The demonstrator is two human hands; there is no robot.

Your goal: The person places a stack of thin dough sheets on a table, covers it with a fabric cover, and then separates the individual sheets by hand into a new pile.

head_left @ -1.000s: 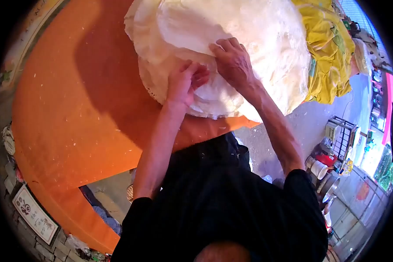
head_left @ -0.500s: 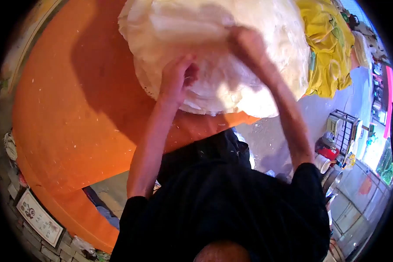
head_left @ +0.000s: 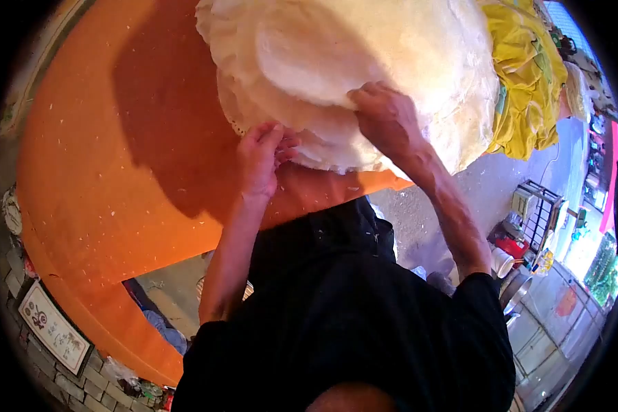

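Head view: pale stack (head_left: 446, 75) on the orange table (head_left: 82, 172), top sheet (head_left: 309, 51) uppermost; yellow cloth (head_left: 522, 75) beside the stack.
Right hand (head_left: 391, 120): fingers pinched on the top sheet's near edge.
Left hand (head_left: 259, 159): loosely open, fingers curved, at the stack's near edge; contact cannot be told.

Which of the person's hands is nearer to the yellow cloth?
Right. The right hand is at the pale stacked sheets, left of the yellow cloth; the left hand is farther left, by the stack's near edge.
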